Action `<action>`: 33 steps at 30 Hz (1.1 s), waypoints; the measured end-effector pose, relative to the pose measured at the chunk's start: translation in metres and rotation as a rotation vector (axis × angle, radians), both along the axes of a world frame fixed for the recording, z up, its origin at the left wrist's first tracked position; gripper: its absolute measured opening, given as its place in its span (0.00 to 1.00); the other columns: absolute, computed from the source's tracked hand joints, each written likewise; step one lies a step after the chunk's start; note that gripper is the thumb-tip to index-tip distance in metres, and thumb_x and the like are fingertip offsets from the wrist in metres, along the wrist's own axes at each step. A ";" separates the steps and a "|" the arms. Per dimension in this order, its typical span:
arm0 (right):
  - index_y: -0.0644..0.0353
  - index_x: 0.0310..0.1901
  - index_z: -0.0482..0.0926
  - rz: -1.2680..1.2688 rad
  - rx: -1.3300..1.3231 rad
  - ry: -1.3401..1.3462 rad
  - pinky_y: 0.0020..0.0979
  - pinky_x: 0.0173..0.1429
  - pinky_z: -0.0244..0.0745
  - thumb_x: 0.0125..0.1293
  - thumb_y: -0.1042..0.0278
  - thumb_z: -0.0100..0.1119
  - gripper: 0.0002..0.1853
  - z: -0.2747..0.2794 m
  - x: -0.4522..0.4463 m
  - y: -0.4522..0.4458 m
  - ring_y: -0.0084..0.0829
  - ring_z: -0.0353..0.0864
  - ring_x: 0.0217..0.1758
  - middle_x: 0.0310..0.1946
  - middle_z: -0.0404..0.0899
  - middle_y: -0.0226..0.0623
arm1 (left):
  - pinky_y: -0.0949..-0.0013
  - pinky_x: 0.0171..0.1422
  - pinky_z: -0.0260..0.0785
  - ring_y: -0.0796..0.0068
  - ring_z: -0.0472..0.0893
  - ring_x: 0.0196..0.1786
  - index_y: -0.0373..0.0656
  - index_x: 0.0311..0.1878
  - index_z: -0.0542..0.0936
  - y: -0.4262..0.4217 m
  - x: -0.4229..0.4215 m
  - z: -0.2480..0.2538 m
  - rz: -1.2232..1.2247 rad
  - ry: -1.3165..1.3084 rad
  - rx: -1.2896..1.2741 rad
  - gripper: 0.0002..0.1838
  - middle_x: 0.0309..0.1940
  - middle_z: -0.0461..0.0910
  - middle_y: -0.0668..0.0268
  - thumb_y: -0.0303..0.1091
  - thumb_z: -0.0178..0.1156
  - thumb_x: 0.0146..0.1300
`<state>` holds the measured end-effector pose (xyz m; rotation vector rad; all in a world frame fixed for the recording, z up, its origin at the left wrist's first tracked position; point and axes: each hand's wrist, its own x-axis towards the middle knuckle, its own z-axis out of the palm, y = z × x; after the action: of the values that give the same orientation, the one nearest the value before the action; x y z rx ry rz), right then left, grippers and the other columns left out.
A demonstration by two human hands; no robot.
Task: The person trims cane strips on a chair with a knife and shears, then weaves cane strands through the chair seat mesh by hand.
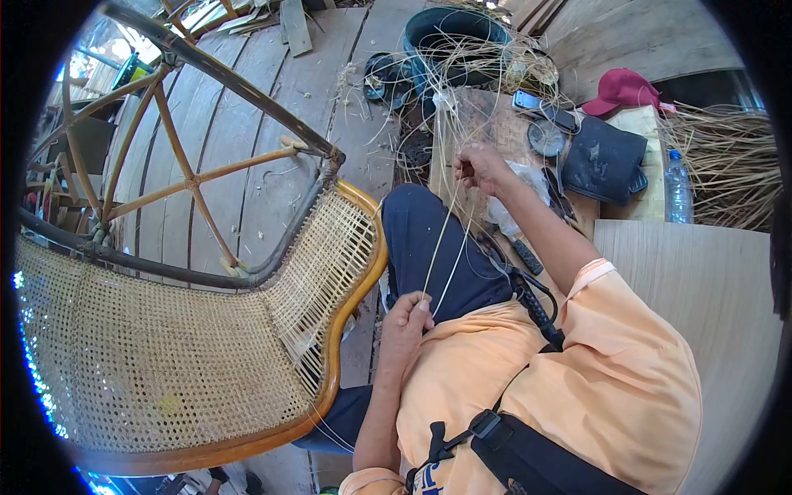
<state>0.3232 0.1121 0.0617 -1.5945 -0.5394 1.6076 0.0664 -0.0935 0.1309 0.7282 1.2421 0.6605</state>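
My left hand [405, 322] is closed in front of my shirt, pinching thin rattan cane strands [445, 231] between thumb and fingers. The strands run up over my dark trouser leg to my right hand [485, 170], whose fingers are also closed on the cane above my knee. To the left stands a rattan chair [334, 346] with a varnished curved rim. Its woven cane panel [165, 355] is tightly patterned over the broad part. The narrower side section [326, 256] shows an open weave with gaps along the rim. Loose strands trail from the lower rim.
A teal bucket [454, 33] full of cane strands stands ahead. On the wooden bench lie a phone [525, 101], a round clear dish [546, 138], a dark pouch [605, 159] and a red cap [620, 92]. A plastic bottle [678, 188] stands beside a cane bundle [722, 165].
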 end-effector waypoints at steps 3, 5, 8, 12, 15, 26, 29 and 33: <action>0.55 0.26 0.72 0.013 0.039 -0.007 0.27 0.16 0.64 0.60 0.69 0.51 0.05 -0.010 0.010 0.013 0.25 0.75 0.17 0.19 0.74 0.30 | 0.79 0.44 0.68 0.82 0.76 0.38 0.35 0.43 0.79 -0.012 -0.008 0.014 0.009 0.010 0.049 0.10 0.31 0.77 0.68 0.31 0.55 0.65; 0.55 0.24 0.72 -0.017 0.050 0.013 0.27 0.16 0.63 0.59 0.70 0.52 0.07 -0.013 0.013 0.021 0.25 0.73 0.16 0.18 0.74 0.31 | 0.76 0.45 0.68 0.80 0.76 0.40 0.35 0.40 0.79 -0.023 -0.023 0.024 -0.103 0.128 0.118 0.09 0.31 0.77 0.67 0.31 0.56 0.64; 0.56 0.22 0.72 -0.050 0.057 -0.041 0.26 0.15 0.63 0.58 0.71 0.52 0.08 -0.010 0.014 0.038 0.25 0.72 0.15 0.16 0.74 0.32 | 0.73 0.46 0.68 0.77 0.76 0.38 0.34 0.34 0.79 -0.043 -0.043 0.032 -0.158 0.263 0.206 0.08 0.31 0.77 0.66 0.30 0.57 0.62; 0.58 0.25 0.74 -0.025 0.123 -0.163 0.26 0.15 0.62 0.59 0.70 0.53 0.06 -0.014 0.039 0.065 0.24 0.71 0.15 0.18 0.75 0.33 | 0.73 0.41 0.66 0.77 0.73 0.32 0.33 0.27 0.76 -0.076 -0.070 0.045 0.085 0.335 0.118 0.09 0.28 0.76 0.66 0.29 0.57 0.61; 0.60 0.29 0.75 -0.191 0.242 -0.202 0.25 0.16 0.61 0.62 0.67 0.56 0.07 -0.006 0.047 0.071 0.24 0.71 0.15 0.21 0.76 0.35 | 0.74 0.38 0.64 0.77 0.71 0.29 0.35 0.22 0.73 -0.089 -0.082 0.032 0.404 0.046 0.246 0.11 0.23 0.74 0.66 0.28 0.56 0.60; 0.62 0.47 0.71 0.083 -0.078 0.263 0.29 0.29 0.71 0.62 0.39 0.54 0.29 0.021 -0.002 -0.032 0.30 0.78 0.27 0.34 0.78 0.39 | 0.72 0.37 0.64 0.74 0.72 0.29 0.35 0.20 0.71 -0.092 -0.050 0.055 0.245 0.180 0.288 0.12 0.20 0.73 0.65 0.26 0.57 0.59; 0.65 0.49 0.72 -0.015 -0.019 0.229 0.32 0.35 0.75 0.64 0.43 0.53 0.28 -0.007 -0.030 -0.001 0.35 0.81 0.36 0.38 0.80 0.40 | 0.71 0.35 0.63 0.74 0.71 0.26 0.35 0.19 0.70 -0.091 -0.049 0.061 0.121 0.208 0.276 0.12 0.18 0.72 0.65 0.25 0.57 0.58; 0.66 0.46 0.74 -0.033 -0.013 0.369 0.35 0.38 0.79 0.67 0.57 0.53 0.18 -0.048 -0.026 0.077 0.37 0.82 0.38 0.37 0.80 0.41 | 0.69 0.31 0.62 0.72 0.70 0.24 0.36 0.18 0.69 -0.092 -0.056 0.073 0.022 0.235 0.239 0.13 0.17 0.71 0.64 0.26 0.58 0.57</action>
<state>0.2971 0.1892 0.0133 -1.2648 -0.3044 1.8267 0.0106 -0.1860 0.2035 1.0142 1.4016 0.7660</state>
